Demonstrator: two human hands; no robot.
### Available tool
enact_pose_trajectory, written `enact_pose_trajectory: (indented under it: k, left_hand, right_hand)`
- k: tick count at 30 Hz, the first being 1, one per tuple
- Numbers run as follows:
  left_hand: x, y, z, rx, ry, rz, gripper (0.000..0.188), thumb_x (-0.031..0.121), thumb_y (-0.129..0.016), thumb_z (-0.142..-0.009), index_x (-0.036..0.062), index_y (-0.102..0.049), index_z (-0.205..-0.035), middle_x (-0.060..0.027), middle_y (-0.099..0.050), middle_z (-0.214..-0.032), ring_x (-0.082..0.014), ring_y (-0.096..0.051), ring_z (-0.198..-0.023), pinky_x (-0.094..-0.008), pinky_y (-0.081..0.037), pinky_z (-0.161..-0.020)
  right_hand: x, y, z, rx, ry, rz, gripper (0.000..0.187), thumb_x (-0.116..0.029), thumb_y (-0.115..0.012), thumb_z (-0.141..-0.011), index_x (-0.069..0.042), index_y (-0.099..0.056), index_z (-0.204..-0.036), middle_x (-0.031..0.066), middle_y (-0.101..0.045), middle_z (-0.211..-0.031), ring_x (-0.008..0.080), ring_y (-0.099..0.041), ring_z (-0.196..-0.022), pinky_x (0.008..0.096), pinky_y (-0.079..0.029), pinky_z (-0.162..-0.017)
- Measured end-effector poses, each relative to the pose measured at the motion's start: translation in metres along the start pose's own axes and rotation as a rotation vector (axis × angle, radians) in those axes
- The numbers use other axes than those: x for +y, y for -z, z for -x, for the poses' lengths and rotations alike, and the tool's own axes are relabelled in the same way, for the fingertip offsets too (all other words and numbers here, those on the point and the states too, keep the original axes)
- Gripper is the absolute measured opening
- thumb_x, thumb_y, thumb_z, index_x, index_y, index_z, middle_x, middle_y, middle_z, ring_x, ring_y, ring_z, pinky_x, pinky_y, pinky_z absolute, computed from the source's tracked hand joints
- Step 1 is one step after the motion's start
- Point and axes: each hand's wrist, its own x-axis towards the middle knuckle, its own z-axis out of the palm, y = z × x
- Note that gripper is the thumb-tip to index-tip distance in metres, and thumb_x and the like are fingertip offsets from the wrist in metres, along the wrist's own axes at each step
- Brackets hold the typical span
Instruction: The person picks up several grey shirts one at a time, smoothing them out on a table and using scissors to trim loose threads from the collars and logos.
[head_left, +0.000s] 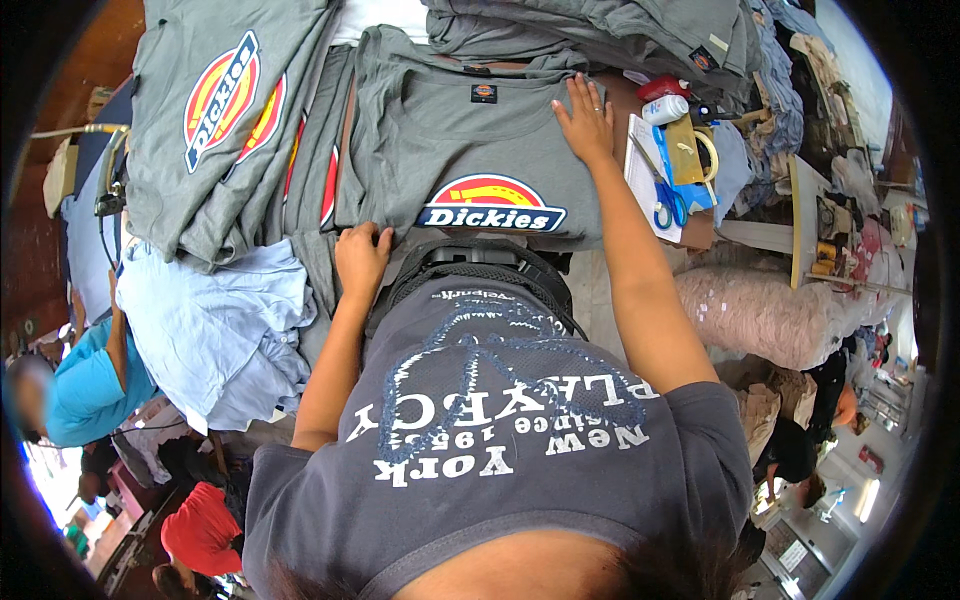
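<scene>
A grey T-shirt point(450, 140) with a red, yellow and blue printed badge lies flat on the table in front of me. My right hand point(586, 120) rests flat on its far right side, fingers spread. My left hand point(360, 258) presses on the shirt's near left edge, fingers curled over the fabric. A stack of matching grey printed shirts point(215, 130) lies just to the left, and more folded grey shirts point(600, 35) are piled at the far side.
Blue-handled scissors point(668, 195), a tape roll point(706, 152) and a small white bottle point(664, 108) lie on paper at the right. Light blue cloth point(215, 335) is heaped at the left. A pink fabric roll point(760, 315) sits at the right. Other people point(85, 385) stand lower left.
</scene>
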Motion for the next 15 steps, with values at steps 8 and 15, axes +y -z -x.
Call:
enact_pose_trajectory:
  k: [8,15]
  left_hand:
    - [-0.020,0.039,-0.034,-0.253,0.212,0.208,0.028,0.026,-0.061,-0.072,0.0012,-0.055,-0.083,-0.0174,-0.058,-0.064,-0.0290,-0.058,-0.061,-0.0343,-0.043,-0.056]
    - [-0.013,0.001,-0.147,0.002,0.137,0.332,0.044,0.035,-0.066,-0.069,-0.0047,-0.058,-0.087,-0.0140,-0.062,-0.075,-0.0244,-0.060,-0.070,-0.0314,-0.045,-0.062]
  right_hand:
    - [0.000,0.002,0.003,-0.013,-0.016,-0.010,0.055,-0.047,-0.035,-0.084,-0.015,-0.031,-0.129,0.0011,-0.023,-0.137,0.0189,-0.020,-0.126,0.0457,-0.014,-0.101]
    - [-0.004,0.004,0.002,0.006,0.012,-0.024,0.056,-0.047,-0.035,-0.083,-0.015,-0.031,-0.129,0.0013,-0.024,-0.137,0.0190,-0.021,-0.126,0.0459,-0.014,-0.100]
